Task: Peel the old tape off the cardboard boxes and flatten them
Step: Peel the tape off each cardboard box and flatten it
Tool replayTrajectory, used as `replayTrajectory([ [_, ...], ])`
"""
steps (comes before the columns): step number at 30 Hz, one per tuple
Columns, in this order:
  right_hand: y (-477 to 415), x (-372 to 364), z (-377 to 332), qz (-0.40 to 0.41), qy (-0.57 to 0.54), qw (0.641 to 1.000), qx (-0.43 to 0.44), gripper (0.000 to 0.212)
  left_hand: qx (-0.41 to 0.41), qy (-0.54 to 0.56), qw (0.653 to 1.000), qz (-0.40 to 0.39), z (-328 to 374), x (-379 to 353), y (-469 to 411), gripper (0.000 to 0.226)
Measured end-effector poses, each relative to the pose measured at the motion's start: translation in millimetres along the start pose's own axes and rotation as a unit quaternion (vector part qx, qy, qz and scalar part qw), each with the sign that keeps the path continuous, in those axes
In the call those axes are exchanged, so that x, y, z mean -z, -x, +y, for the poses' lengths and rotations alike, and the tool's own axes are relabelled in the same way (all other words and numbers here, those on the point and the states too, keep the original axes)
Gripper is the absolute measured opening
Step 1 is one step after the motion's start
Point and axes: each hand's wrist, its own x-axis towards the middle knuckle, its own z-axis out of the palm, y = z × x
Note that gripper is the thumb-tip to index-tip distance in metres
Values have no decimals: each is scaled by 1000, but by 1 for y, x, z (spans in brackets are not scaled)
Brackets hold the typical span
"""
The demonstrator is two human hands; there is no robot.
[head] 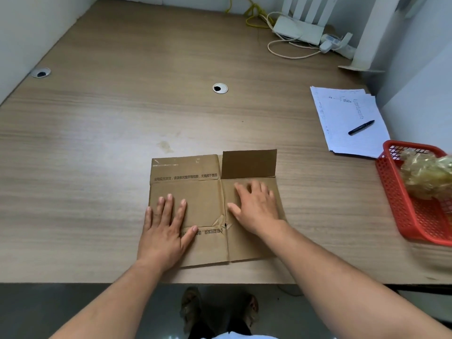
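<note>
A brown cardboard box lies flattened on the wooden desk near its front edge, printed text along its flaps. A strip of clear tape shows on its far left flap, and a torn scrap of tape sits near the middle crease. My left hand presses flat on the box's left panel with fingers straight. On the right panel my right hand lies flat, fingers spread. One darker flap stands out at the far right.
A red plastic basket with crumpled peeled tape stands at the right edge. Papers with a black pen lie behind it. Cables and a white device sit at the back right. Two cable holes pierce the desk.
</note>
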Motion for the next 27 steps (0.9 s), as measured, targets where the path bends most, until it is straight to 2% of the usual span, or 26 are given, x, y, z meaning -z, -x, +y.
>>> replayTrajectory([
  [3,-19,-9,-6,-15,-3,999,31,72,-3,-12,1000,-5,-1,3,-5,91],
  [7,-30,-33,-8,-38,39,998,44,75,-1,-21,1000,5,-1,1,-5,84],
  [12,-33,-48,-5,-1,54,998,36,79,1,-31,999,25,-3,-7,-7,77],
  [16,-36,-43,-5,-36,39,997,46,73,3,-26,1000,15,-3,-8,-9,75],
  [20,-28,-30,7,-30,-43,997,50,60,-3,-22,1000,-7,-5,-6,-11,75],
  [22,-8,-28,18,9,-80,996,-33,60,-4,-16,1000,-18,-7,-6,-11,76],
  [24,17,-28,29,48,-82,980,-174,70,-5,-7,1000,-17,-7,-5,-13,81],
  [26,36,-26,33,46,-70,953,-291,81,1,21,1000,-10,-6,-1,-13,91],
  [27,40,-24,33,33,-71,944,-321,83,17,50,999,-4,-6,2,-11,97],
])
